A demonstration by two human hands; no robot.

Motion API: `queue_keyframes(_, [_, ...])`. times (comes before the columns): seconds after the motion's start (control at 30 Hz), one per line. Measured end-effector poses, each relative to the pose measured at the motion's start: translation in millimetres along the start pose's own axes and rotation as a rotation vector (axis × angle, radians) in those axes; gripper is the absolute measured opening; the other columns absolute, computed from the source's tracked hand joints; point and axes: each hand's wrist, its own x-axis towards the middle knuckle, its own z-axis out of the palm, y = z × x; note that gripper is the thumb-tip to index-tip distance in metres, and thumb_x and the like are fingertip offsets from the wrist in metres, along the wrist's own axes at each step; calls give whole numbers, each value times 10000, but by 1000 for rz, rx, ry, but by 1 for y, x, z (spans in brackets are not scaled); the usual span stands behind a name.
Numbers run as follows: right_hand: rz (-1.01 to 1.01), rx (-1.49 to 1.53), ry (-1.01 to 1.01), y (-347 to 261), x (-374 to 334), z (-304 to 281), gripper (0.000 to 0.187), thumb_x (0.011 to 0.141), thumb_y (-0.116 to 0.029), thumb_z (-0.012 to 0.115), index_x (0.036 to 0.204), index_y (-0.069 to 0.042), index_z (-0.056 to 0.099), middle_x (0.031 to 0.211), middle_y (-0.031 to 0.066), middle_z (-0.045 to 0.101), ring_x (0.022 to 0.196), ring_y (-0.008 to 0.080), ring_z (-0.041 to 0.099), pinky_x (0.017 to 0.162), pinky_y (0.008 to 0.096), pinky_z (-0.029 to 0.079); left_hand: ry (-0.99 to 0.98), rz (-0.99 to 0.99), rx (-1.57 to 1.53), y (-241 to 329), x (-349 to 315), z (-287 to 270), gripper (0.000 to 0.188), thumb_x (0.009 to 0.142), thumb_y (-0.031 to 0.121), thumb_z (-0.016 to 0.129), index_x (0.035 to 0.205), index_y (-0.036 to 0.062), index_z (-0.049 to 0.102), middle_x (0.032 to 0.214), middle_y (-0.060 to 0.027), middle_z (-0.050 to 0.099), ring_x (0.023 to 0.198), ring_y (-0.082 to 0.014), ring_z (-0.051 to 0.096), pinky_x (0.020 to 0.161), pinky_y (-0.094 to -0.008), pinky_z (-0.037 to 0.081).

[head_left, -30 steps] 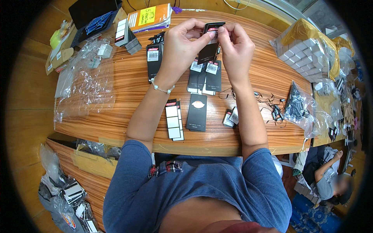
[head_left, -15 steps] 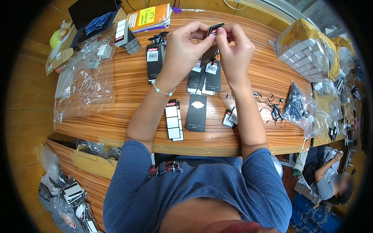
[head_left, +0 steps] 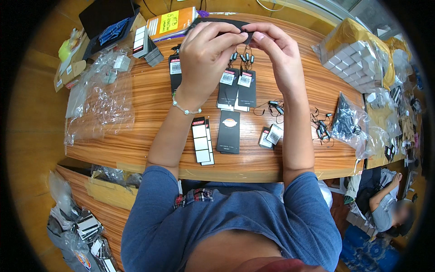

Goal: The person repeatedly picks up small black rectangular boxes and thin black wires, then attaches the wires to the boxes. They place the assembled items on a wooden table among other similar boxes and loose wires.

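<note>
Black card, raised over table, far side.
Head view: pinched narrowly at right end by left hand and right hand, beyond grey tags; seemingly at fine fingertip work, partly hidden; probably calling next for a steady hold.

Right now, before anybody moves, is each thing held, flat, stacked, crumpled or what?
Black cardboard tag: raised, pinched by the bare left hand and bare right hand
White-panelled black cards: flat, overlapping
Black oblong card with white oval: lying flat
Empty-looking clear plastic bag: crumpled
Clear plastic bag of black pieces: filled, lying down
Small white boxes: stacked, partly wrapped
Thin black cords: loose, tangled
</note>
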Motion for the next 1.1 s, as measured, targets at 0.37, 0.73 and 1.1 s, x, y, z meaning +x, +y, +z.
queue_keyframes(0.37, [-49,690,482,-17,11,-19,92,912,-171,473,873,-94,504,678,9,510,593,108,470,614,260,439,-204,-273,-382,28,-7,0,204,743,27,653,940,79,654,782,-46,621,682,-153,613,578,-244,490])
queue_keyframes(0.73, [-87,470,16,-29,-5,-20,130,870,-128,560,950,-27,538,714,2,527,599,54,489,584,196,439,-749,-768,-143,31,-111,-73,338,742,136,691,1046,23,600,1008,-70,563,923,-160,555,781,-274,462])
queue_keyframes(1.1, [-116,267,-109,-30,-4,-24,219,827,-54,577,1029,-1,511,759,38,580,688,80,557,636,176,471,-688,-641,238,50,-147,-84,444,651,225,749,1022,17,621,1001,-108,522,980,-236,485,833,-331,449])
